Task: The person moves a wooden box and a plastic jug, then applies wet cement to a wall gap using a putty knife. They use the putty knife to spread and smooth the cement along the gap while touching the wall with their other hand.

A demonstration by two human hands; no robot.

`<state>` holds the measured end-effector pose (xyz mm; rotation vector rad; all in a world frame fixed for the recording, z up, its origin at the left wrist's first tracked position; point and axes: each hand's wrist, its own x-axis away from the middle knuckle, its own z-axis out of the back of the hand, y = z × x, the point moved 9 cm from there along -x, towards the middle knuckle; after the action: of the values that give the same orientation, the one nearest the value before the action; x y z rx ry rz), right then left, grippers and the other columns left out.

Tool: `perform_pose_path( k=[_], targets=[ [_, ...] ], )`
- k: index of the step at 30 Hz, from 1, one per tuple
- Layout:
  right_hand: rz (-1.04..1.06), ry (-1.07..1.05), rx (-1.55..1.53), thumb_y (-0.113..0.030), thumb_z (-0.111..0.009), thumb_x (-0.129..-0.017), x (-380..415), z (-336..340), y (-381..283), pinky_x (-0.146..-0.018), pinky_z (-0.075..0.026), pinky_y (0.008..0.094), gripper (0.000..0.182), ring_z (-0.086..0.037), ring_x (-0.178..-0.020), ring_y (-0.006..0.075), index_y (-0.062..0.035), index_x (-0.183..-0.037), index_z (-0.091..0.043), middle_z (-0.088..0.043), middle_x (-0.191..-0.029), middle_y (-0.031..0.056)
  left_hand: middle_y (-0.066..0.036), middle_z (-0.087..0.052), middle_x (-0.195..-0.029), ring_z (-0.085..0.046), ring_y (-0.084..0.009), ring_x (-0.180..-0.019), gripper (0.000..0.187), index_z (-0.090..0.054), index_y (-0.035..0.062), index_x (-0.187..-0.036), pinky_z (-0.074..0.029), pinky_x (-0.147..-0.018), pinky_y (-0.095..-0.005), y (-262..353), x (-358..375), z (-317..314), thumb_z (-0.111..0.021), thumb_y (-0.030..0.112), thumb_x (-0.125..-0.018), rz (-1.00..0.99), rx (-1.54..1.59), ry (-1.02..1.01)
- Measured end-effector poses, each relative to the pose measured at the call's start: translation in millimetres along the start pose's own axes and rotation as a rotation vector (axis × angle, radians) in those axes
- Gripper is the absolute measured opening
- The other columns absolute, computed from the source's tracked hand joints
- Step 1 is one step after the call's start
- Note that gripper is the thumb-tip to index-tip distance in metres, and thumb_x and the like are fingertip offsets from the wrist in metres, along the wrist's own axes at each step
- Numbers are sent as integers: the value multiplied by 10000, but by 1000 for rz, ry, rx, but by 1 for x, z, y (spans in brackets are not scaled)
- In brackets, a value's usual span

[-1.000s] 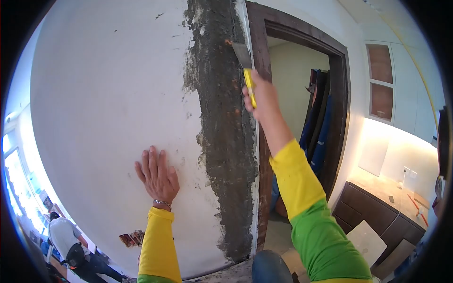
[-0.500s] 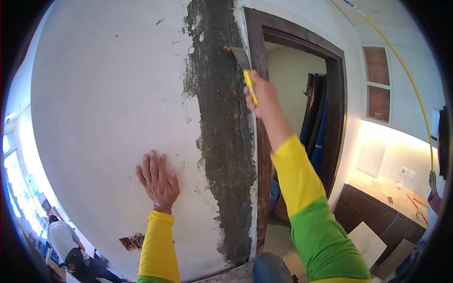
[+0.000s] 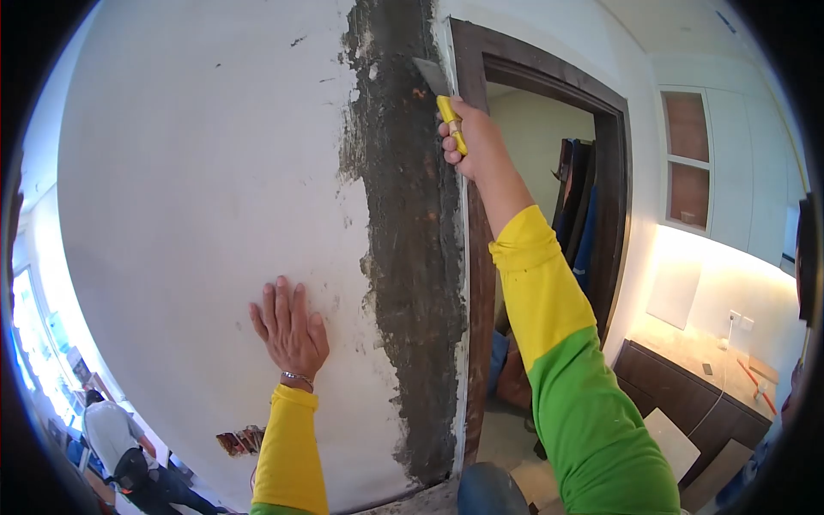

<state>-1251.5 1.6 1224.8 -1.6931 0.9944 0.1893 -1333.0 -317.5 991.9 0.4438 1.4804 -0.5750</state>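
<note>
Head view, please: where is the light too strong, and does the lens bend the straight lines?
Head view: the window at far left is washed out by glare, and the splashback beneath the cabinets glows brightly; head view again: yes, the left edge of the white wall bows outward.

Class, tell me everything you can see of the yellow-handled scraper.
The scraper has a flat grey blade, metal by its look, widening away from a bright yellow handle. The right hand grips the handle, hiding part of it. The tool is tilted, its blade pointing up and leftward in the picture, in front of the dark strip near the door frame. Whether the blade's edge touches the surface is unclear.
</note>
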Motion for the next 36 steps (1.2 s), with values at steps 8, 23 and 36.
perform_pose_path(
  k=[8, 23, 36],
  targets=[
    [121, -105, 754, -248, -618, -918, 84, 24, -28, -436, -406, 218, 291, -544, -541, 89, -50, -1125, -569, -641, -823, 74, -119, -451, -1520, -325, -309, -1460, 474, -557, 73, -1360, -121, -1215, -521, 1, 2, 3, -373, 323, -1002, -12, -10, -7],
    [618, 14, 1089, -106, -680, -843, 91, 8, -91, -810, -523, 362, 213, -657, -837, 271, -42, -1036, -616, -688, -953, 136, -131, -467, -1497, -339, -333, -1442, 469, -579, 76, -1340, -123, -1207, -551, -1, 2, 4, -413, 318, -974, -11, 24, 17],
    [865, 163, 1221, -80, -582, -830, 98, 18, -78, -794, -537, 443, 498, -670, -852, 368, -136, -1323, -621, -663, -983, 225, -131, -471, -1495, -353, -332, -1435, 463, -587, 79, -1328, -129, -1205, -547, 1, 1, 5, -409, 320, -975, -12, -13, 16]
  ],
)
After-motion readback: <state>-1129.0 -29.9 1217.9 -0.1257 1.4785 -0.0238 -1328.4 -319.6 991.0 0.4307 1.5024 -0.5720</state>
